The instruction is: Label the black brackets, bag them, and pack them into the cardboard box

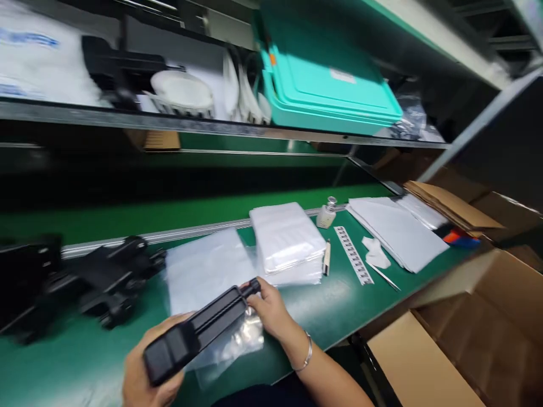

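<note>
Both hands hold a long black plastic part (218,316) with a wide block at one end and a ribbed, channelled bar. My left hand (146,362) is closed round the wide block end, near the bench's front edge. At the narrow tip, my right hand (271,308) pinches the part between thumb and fingers. Below the part lies a clear plastic bag (237,350) with shiny contents I cannot make out. Just behind the hands are a flat white plastic sleeve (207,263) and a thick stack of white bags (291,237).
Black plastic assemblies (114,277) stand at left on the green bench (305,311). Towards the right lie a small bottle (326,213), a label strip (353,254), tweezers (384,277) and white sheets (401,232). An open carton (428,356) sits lower right. Turquoise bins (331,73) rest on the shelf above.
</note>
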